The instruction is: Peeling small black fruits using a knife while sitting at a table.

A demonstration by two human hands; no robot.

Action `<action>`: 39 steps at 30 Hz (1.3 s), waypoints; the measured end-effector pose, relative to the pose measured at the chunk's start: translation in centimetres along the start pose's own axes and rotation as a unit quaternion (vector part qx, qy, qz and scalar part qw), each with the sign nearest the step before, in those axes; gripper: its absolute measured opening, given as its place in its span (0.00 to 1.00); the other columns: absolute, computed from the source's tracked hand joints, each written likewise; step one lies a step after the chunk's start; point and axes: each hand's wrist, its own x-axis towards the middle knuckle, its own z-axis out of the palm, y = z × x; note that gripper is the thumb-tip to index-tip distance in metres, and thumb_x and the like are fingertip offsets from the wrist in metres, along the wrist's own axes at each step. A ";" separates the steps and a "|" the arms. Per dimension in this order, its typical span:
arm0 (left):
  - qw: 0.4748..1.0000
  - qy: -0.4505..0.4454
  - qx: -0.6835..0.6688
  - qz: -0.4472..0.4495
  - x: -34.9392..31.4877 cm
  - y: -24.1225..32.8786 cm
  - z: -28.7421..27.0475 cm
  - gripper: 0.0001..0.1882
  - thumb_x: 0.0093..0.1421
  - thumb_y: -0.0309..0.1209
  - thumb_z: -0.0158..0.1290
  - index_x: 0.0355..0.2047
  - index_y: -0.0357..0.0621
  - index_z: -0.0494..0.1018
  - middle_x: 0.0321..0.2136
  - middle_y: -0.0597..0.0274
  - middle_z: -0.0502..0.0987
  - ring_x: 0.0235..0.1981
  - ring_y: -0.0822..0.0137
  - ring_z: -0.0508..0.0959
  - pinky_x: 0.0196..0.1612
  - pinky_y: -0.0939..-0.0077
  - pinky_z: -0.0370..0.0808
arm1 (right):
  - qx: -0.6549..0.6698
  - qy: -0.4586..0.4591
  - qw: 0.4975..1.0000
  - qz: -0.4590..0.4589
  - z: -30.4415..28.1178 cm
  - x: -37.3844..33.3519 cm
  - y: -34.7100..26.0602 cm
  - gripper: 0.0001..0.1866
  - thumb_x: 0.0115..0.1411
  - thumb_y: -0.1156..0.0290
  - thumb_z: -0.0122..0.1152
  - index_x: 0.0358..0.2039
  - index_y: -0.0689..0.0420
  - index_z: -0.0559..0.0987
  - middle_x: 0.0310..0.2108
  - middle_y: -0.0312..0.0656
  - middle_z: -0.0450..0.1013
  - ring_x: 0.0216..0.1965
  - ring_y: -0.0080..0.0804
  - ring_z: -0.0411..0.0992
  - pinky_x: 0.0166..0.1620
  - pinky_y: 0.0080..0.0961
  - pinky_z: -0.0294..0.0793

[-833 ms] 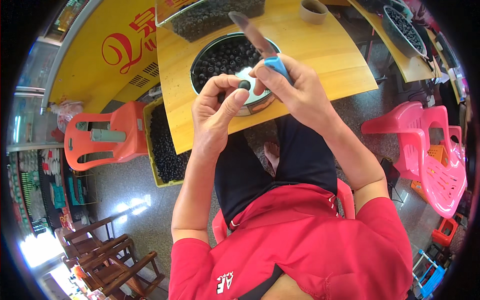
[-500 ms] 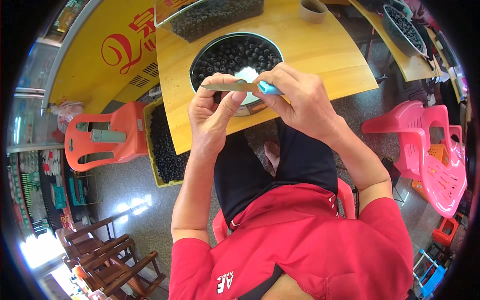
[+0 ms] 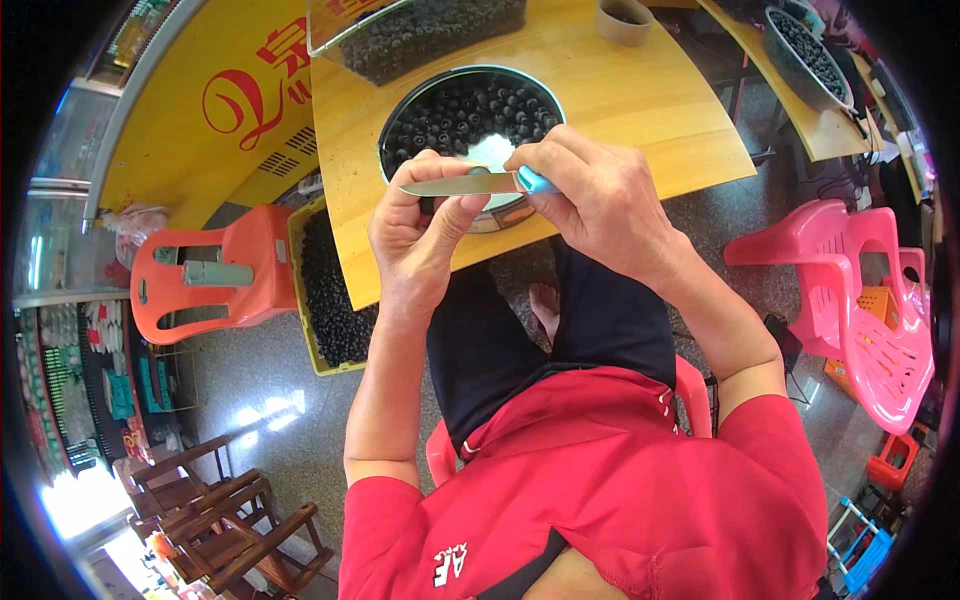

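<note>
Pinching the small, dark, round fruit (image 3: 479, 171) at the frame's upper centre, the left hand (image 3: 413, 228) should hold steady, and the right hand (image 3: 606, 200), clamped on the blue-handled metal knife (image 3: 455, 186), press gently.

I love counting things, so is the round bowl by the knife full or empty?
Partly full: dark round pieces lie across much of the bowl, but a bare, pale patch shows just beyond the knife.
</note>
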 end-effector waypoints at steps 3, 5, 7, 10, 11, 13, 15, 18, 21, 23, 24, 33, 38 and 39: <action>1.000 0.004 0.000 0.009 0.1 0.2 0.2 0.09 0.57 0.23 0.58 0.38 0.38 0.72 0.30 0.71 0.67 0.29 0.82 0.66 0.35 0.89 0.64 | 0.000 0.004 1.000 -0.004 0.1 0.0 0.0 0.08 0.53 0.72 0.62 0.34 0.58 0.75 0.23 0.41 0.68 0.23 0.40 0.71 0.24 0.31 0.68; 1.000 0.004 -0.016 0.016 0.0 0.2 0.2 0.08 0.57 0.22 0.58 0.37 0.38 0.72 0.29 0.71 0.67 0.28 0.81 0.65 0.34 0.89 0.63 | -0.001 0.007 1.000 -0.007 0.2 -0.1 0.0 0.08 0.53 0.73 0.62 0.34 0.57 0.75 0.23 0.41 0.68 0.23 0.40 0.71 0.24 0.31 0.68; 0.999 0.003 -0.032 0.025 -0.1 0.3 0.0 0.08 0.57 0.21 0.58 0.37 0.37 0.72 0.28 0.71 0.67 0.28 0.81 0.64 0.33 0.89 0.62 | -0.035 0.016 0.999 0.014 0.4 -0.3 0.3 0.07 0.54 0.74 0.61 0.34 0.57 0.76 0.23 0.41 0.68 0.23 0.42 0.70 0.24 0.32 0.68; 0.995 0.013 -0.093 0.030 -0.6 0.6 -0.1 0.07 0.56 0.19 0.57 0.35 0.37 0.73 0.26 0.72 0.67 0.27 0.81 0.63 0.33 0.89 0.59 | -0.084 0.022 0.993 0.085 0.8 -0.8 2.0 0.06 0.57 0.73 0.60 0.35 0.58 0.76 0.24 0.43 0.69 0.23 0.38 0.71 0.25 0.29 0.69; 0.995 0.014 -0.093 0.031 -0.5 0.6 0.1 0.07 0.56 0.19 0.57 0.35 0.37 0.73 0.26 0.72 0.67 0.27 0.81 0.63 0.33 0.89 0.59 | -0.084 0.022 0.993 0.084 0.8 -0.8 2.0 0.06 0.57 0.73 0.60 0.35 0.58 0.76 0.24 0.43 0.69 0.23 0.38 0.71 0.25 0.29 0.69; 0.997 0.064 -0.043 0.002 -0.6 0.6 0.4 0.08 0.56 0.20 0.58 0.36 0.37 0.73 0.26 0.72 0.67 0.26 0.81 0.62 0.33 0.89 0.59 | 0.091 0.021 0.984 0.152 0.4 -0.8 1.2 0.09 0.60 0.67 0.60 0.35 0.60 0.76 0.25 0.39 0.72 0.25 0.26 0.72 0.28 0.25 0.69; 0.997 0.071 -0.033 0.008 -0.6 0.1 0.2 0.09 0.55 0.20 0.58 0.37 0.37 0.74 0.26 0.73 0.66 0.25 0.82 0.61 0.31 0.89 0.59 | 0.234 -0.012 0.947 0.219 -0.1 0.1 -0.6 0.11 0.60 0.66 0.60 0.35 0.61 0.76 0.26 0.37 0.73 0.27 0.22 0.71 0.29 0.22 0.70; 0.997 0.038 0.049 0.050 -0.5 -0.3 0.3 0.10 0.55 0.18 0.58 0.37 0.37 0.74 0.25 0.73 0.65 0.24 0.83 0.61 0.28 0.90 0.58 | 0.401 -0.053 0.868 0.289 0.0 0.9 -1.8 0.13 0.61 0.63 0.60 0.35 0.61 0.76 0.27 0.32 0.73 0.29 0.16 0.70 0.32 0.18 0.70; 0.990 0.038 0.101 0.092 -0.6 -0.2 0.1 0.11 0.54 0.17 0.58 0.38 0.37 0.74 0.24 0.74 0.63 0.23 0.83 0.60 0.26 0.90 0.56 | 0.452 -0.072 0.838 0.299 0.6 1.4 -2.2 0.13 0.61 0.62 0.61 0.34 0.61 0.76 0.28 0.31 0.72 0.30 0.15 0.69 0.34 0.14 0.71; 0.991 0.038 0.093 0.085 -0.6 -0.2 -0.2 0.11 0.53 0.16 0.58 0.37 0.37 0.74 0.24 0.74 0.62 0.23 0.83 0.60 0.26 0.89 0.56 | 0.489 -0.069 0.817 0.296 0.8 1.5 -2.2 0.14 0.60 0.61 0.61 0.33 0.60 0.76 0.28 0.31 0.72 0.30 0.15 0.69 0.33 0.14 0.70; 0.991 0.040 0.095 0.086 -0.6 -0.1 -0.3 0.11 0.53 0.16 0.58 0.37 0.37 0.74 0.24 0.74 0.62 0.23 0.83 0.60 0.26 0.89 0.56 | 0.490 -0.072 0.817 0.295 0.9 1.5 -2.2 0.14 0.60 0.61 0.61 0.33 0.60 0.76 0.28 0.31 0.72 0.30 0.15 0.69 0.33 0.14 0.70; 0.993 0.030 0.068 0.094 -1.1 0.3 -1.2 0.10 0.54 0.17 0.58 0.37 0.37 0.74 0.26 0.73 0.66 0.24 0.83 0.61 0.27 0.90 0.58 | 0.555 -0.127 0.744 0.349 0.4 2.0 -2.7 0.14 0.61 0.58 0.60 0.35 0.57 0.77 0.26 0.31 0.72 0.26 0.12 0.66 0.26 0.09 0.61; 0.984 0.099 -0.144 0.034 -2.1 0.6 -4.3 0.09 0.58 0.23 0.55 0.39 0.37 0.70 0.31 0.65 0.71 0.27 0.78 0.66 0.30 0.85 0.64 | 0.527 -0.072 0.778 0.334 1.5 2.0 -3.1 0.12 0.61 0.61 0.59 0.34 0.58 0.78 0.24 0.30 0.70 0.22 0.11 0.62 0.22 0.08 0.54; 0.976 0.082 -0.196 0.054 -2.2 0.4 -6.3 0.08 0.59 0.23 0.52 0.39 0.38 0.70 0.32 0.61 0.72 0.27 0.75 0.67 0.31 0.83 0.65 | 0.475 -0.059 0.810 0.340 1.0 1.9 -2.5 0.11 0.62 0.63 0.57 0.34 0.58 0.79 0.23 0.30 0.70 0.19 0.10 0.58 0.22 0.08 0.52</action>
